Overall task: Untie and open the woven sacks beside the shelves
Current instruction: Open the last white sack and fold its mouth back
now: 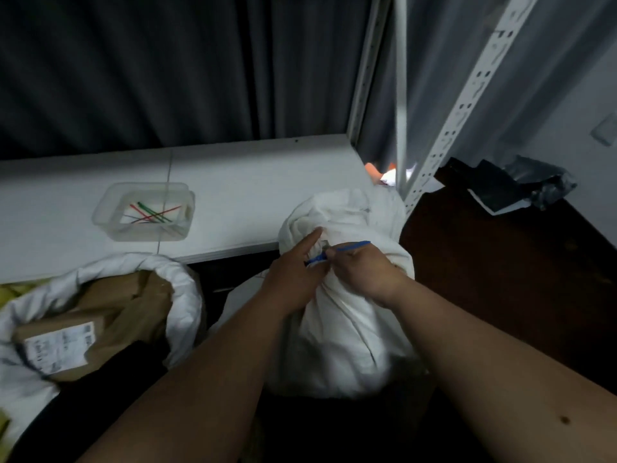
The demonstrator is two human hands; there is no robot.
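The right hand [359, 267] pinched the thin blue plastic tie [350, 245] binding the bunched white woven sack [337, 322]; the left hand [293, 274] seemingly gripped its neck. Untying was underway; unwinding comes next.

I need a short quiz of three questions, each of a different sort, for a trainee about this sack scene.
1. True or false: the white woven sack on the left, holding brown cardboard parcels, is already open.
2. Both hands, left and right, work on what? A) thin blue tie B) grey shelf post C) parcel label
3. Fill in: the red and green ties lie in a clear plastic ____.

Key: 1 true; 2 A; 3 tray.
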